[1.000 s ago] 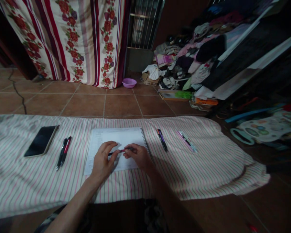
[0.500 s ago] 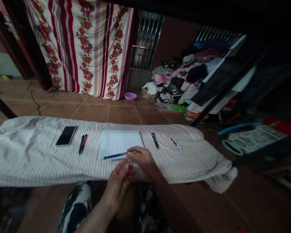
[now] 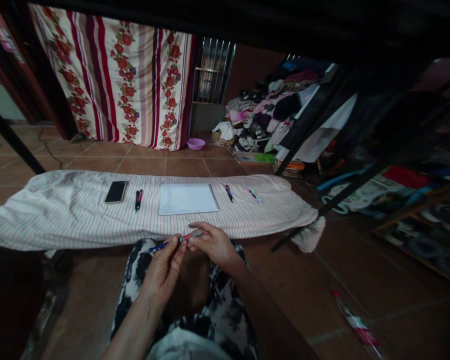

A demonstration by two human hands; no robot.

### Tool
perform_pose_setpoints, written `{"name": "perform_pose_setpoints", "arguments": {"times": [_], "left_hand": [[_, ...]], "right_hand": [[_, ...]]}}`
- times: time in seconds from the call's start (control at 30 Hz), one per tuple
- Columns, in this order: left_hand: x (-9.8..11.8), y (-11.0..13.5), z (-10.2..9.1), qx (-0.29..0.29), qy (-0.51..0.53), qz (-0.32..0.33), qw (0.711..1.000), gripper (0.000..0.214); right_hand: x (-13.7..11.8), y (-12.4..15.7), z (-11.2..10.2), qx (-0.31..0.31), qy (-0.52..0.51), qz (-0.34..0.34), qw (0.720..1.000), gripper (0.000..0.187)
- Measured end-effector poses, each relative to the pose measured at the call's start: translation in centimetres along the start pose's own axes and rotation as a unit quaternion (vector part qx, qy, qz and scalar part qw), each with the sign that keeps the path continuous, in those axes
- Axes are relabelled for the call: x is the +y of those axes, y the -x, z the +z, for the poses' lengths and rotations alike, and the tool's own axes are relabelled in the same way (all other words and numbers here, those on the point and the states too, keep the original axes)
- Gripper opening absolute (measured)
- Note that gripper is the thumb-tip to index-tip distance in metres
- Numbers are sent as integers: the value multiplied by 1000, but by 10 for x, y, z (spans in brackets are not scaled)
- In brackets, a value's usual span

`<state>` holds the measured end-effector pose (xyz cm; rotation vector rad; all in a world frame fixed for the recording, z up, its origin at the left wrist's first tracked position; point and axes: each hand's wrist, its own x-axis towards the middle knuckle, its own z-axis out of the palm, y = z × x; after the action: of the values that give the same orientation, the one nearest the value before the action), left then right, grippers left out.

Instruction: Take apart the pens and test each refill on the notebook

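Observation:
Above my lap, close to the front edge of the striped cloth (image 3: 97,225), both hands are closed on a slim pen (image 3: 157,247). My left hand (image 3: 165,267) pinches its blue part, which points left. My right hand (image 3: 215,245) has thumb and fingers at the red part, toward the other end. Fingers cover some of the pen, so I cannot tell whether it is in one piece. Beyond the hands a white spiral notebook (image 3: 187,199) lies open. Dark and red pens (image 3: 138,200) are to its left, an orange and dark pen (image 3: 228,193) to its right.
A phone (image 3: 116,192) lies at the cloth's left, and pink and pale pens (image 3: 253,194) lie at its right. Black metal posts (image 3: 303,132) rise nearby. On the tiled floor are a purple basin (image 3: 196,144), a clothes pile (image 3: 266,107) and a bottle (image 3: 360,327).
Both hands have drawn the pen back from the notebook's near edge to above my lap. My left hand now grips the blue part. The view has tilted down and shifted right.

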<state>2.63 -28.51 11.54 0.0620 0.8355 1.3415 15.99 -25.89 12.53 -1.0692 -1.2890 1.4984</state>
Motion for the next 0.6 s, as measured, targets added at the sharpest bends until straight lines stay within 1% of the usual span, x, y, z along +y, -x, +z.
{"name": "perform_pose_setpoints", "arguments": {"times": [0.1, 0.17, 0.27, 0.4, 0.6], "left_hand": [[3, 14, 2, 31, 44, -5, 999, 25], [5, 21, 3, 39, 65, -16, 997, 26], [4, 30, 2, 39, 76, -22, 996, 27], [2, 41, 0, 35, 51, 14, 998, 27], [0, 55, -7, 11, 0, 71, 997, 22]], "right_hand": [[-4, 11, 5, -11, -44, -13, 999, 48], [-5, 18, 7, -8, -58, -21, 998, 46], [-3, 25, 10, 12, -66, -36, 997, 41], [3, 32, 15, 40, -84, -42, 995, 37], [8, 43, 25, 54, -105, -30, 992, 33]]}}
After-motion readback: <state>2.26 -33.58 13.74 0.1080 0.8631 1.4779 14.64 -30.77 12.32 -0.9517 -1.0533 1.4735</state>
